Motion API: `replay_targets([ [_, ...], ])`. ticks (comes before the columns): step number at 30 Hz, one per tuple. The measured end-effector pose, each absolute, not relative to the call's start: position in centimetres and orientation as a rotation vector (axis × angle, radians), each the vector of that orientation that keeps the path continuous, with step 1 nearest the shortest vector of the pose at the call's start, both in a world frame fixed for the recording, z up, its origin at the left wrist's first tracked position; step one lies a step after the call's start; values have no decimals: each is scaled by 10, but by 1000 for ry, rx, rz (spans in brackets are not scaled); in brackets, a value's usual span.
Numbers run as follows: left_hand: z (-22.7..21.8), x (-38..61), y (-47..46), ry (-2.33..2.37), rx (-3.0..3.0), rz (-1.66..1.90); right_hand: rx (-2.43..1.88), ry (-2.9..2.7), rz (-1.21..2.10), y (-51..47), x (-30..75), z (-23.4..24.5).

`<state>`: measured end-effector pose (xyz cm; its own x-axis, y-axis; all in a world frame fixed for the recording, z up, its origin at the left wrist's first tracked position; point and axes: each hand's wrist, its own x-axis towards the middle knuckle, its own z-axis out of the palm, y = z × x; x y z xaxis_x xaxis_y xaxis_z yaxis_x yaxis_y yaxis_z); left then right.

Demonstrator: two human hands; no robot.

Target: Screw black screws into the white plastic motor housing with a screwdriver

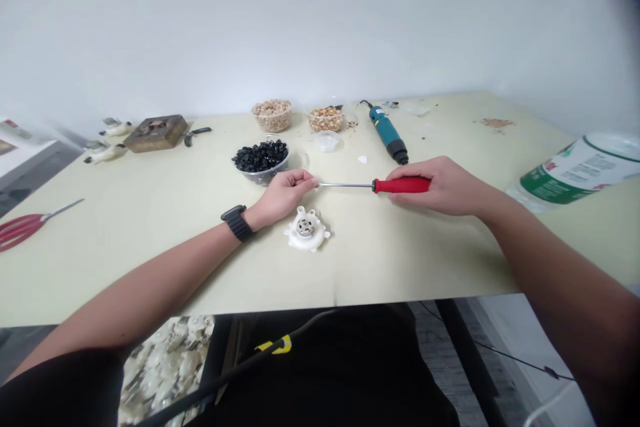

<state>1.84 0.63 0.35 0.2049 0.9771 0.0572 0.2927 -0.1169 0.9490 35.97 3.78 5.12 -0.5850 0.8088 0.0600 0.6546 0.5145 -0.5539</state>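
Observation:
My right hand (440,188) is wrapped round the red handle of a screwdriver (404,185), held level above the table with its metal shaft pointing left. At the shaft's tip, my left hand (286,195) is closed in a pinch; whatever lies between thumb and fingertips is too small to make out. Just below the left fingers, a white plastic housing with a small round metal motor (306,228) in its middle lies on the table. Behind the left hand stands a clear bowl of black parts (261,157).
Two clear tubs of small parts (271,116) (326,120) stand at the back. A teal power screwdriver (386,131) lies right of them. At right is a white-green container (575,170); at left, red-handled scissors (25,230) and a brown block (156,131). White parts (167,363) fill a space below the table.

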Motion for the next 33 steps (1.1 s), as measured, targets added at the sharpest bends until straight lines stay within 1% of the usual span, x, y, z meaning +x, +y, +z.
replay_targets([
  [8, 2, 19, 9, 1162, 1378, 1024, -1228, -2431, 700, 39, 362, 51],
  [20, 7, 17, 14, 1032, 1049, 1129, -1249, -2284, 561, 41, 366, 48],
  [25, 9, 20, 14, 1050, 941, 1141, -1252, -2279, 560, 42, 366, 46],
  [29, 8, 20, 13, 1044, 981, 1107, -1256, -2276, 557, 42, 366, 47],
  [33, 5, 16, 12, 993, 1221, 1036, -1263, -2261, 547, 43, 366, 47],
])
